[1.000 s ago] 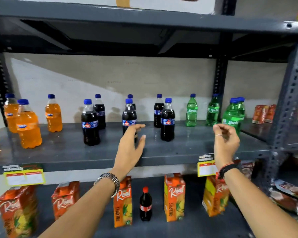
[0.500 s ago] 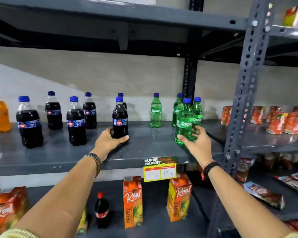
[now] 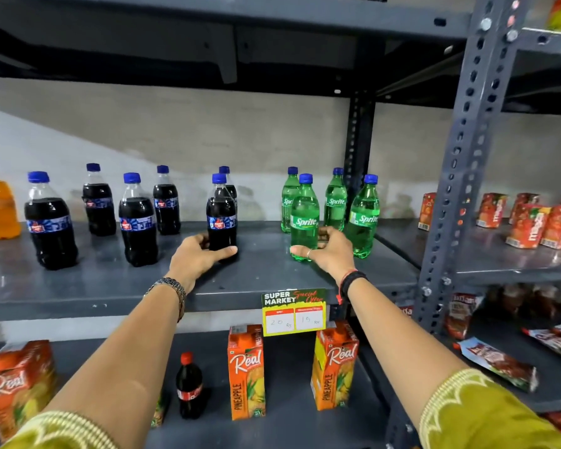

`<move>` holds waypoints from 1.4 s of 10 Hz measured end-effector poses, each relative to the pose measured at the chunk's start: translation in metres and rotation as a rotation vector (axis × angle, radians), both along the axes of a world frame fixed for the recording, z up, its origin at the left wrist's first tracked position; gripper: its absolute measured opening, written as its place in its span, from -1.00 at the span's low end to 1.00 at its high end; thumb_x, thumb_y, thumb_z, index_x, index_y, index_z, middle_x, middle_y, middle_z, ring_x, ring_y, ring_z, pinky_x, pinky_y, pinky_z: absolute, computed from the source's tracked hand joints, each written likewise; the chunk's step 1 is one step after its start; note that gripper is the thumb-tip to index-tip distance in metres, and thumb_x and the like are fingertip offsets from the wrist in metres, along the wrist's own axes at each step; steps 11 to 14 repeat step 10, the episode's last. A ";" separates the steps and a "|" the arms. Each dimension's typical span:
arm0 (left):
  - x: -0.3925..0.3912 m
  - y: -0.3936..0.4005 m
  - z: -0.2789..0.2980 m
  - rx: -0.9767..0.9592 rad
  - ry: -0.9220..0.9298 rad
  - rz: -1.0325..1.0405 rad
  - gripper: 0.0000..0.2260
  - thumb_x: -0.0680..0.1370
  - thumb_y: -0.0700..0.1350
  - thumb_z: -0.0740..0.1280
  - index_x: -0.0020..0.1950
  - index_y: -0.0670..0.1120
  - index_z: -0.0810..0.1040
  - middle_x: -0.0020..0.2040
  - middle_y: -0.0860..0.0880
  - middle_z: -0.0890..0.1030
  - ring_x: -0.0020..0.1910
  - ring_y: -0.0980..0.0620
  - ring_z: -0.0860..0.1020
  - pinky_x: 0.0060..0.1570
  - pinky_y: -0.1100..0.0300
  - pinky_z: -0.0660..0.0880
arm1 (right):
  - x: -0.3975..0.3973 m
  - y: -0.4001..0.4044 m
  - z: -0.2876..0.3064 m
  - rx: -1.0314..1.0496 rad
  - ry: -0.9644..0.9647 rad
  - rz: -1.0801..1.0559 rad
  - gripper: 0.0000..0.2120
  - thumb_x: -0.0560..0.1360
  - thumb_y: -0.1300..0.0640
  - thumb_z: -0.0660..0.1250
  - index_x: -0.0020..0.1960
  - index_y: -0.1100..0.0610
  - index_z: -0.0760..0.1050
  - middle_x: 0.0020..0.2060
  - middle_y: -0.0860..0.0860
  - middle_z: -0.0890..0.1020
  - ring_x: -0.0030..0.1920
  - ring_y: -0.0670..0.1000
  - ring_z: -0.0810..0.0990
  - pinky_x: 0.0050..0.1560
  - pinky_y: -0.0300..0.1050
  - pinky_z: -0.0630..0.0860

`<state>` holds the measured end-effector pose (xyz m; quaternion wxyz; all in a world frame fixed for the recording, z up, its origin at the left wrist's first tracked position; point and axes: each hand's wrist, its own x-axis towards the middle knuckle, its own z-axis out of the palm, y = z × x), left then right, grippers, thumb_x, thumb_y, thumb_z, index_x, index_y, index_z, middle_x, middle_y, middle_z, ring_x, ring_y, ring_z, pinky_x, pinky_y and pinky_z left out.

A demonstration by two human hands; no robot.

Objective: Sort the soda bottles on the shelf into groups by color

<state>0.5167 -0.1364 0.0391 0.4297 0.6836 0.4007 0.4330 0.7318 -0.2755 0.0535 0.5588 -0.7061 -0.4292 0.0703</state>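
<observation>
Two upright bottles are gripped low on the shelf (image 3: 110, 280): a cola bottle (image 3: 221, 218) by the left hand (image 3: 196, 259), a green Sprite bottle (image 3: 304, 222) by the right hand (image 3: 329, 252), green group just behind.

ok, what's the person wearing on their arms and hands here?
Bare forearms; olive-green sleeves with pale embroidered, scalloped trim end near the elbows. The left hand has a dark metal link bracelet at the wrist. The right hand wears a thin ring, plus a black band and a red thread at the wrist.
</observation>
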 end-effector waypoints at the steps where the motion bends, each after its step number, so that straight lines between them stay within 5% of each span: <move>1: -0.001 -0.001 -0.001 0.011 -0.009 -0.008 -0.44 0.20 0.02 0.58 0.14 -0.08 0.55 -0.01 0.01 0.65 -0.10 0.15 0.59 -0.12 0.27 0.45 | 0.000 0.005 0.000 -0.015 0.049 0.071 -0.30 0.18 0.00 0.59 0.21 0.18 0.41 0.00 -0.04 0.58 -0.08 -0.10 0.52 -0.06 -0.29 0.41; 3: -0.003 -0.008 0.002 -0.010 -0.023 -0.045 -0.37 0.19 0.02 0.59 0.20 -0.05 0.49 0.04 0.04 0.60 -0.02 0.13 0.55 -0.05 0.26 0.43 | 0.002 0.002 -0.006 -0.025 0.040 0.153 -0.54 0.27 -0.02 0.52 0.10 0.02 0.46 -0.20 -0.24 0.53 -0.18 -0.28 0.48 -0.22 -0.41 0.35; 5: -0.005 -0.010 0.002 -0.001 -0.076 -0.084 -0.45 0.27 -0.22 0.55 0.22 -0.15 0.47 0.07 -0.06 0.60 -0.05 0.10 0.56 -0.30 0.46 0.46 | 0.006 0.001 -0.006 -0.005 0.074 0.180 -0.44 0.32 0.14 0.50 0.27 0.16 0.42 0.05 -0.02 0.55 0.05 -0.03 0.52 0.12 -0.19 0.41; 7: -0.005 -0.006 0.000 -0.004 -0.090 -0.098 -0.44 0.28 -0.21 0.54 0.24 -0.15 0.47 0.04 -0.01 0.59 -0.04 0.11 0.55 -0.06 0.31 0.43 | 0.005 0.002 -0.007 0.006 0.057 0.201 -0.47 0.32 0.14 0.50 0.24 0.18 0.44 0.02 -0.03 0.56 0.08 0.01 0.53 0.15 -0.16 0.43; 10: -0.005 -0.006 0.000 -0.015 -0.099 -0.103 -0.38 0.28 -0.20 0.54 0.30 -0.15 0.41 0.22 -0.10 0.56 0.08 0.04 0.54 0.05 0.23 0.43 | 0.001 0.000 -0.005 -0.026 0.056 0.178 -0.41 0.31 0.08 0.51 0.27 0.18 0.41 0.15 0.05 0.58 0.19 0.07 0.53 0.25 -0.06 0.44; 14: -0.005 -0.006 0.000 -0.015 -0.099 -0.103 -0.38 0.28 -0.20 0.54 0.30 -0.15 0.41 0.22 -0.10 0.56 0.08 0.04 0.54 0.05 0.23 0.43 | 0.001 0.000 -0.005 -0.026 0.056 0.178 -0.41 0.31 0.08 0.51 0.27 0.18 0.41 0.15 0.05 0.58 0.19 0.07 0.53 0.25 -0.06 0.44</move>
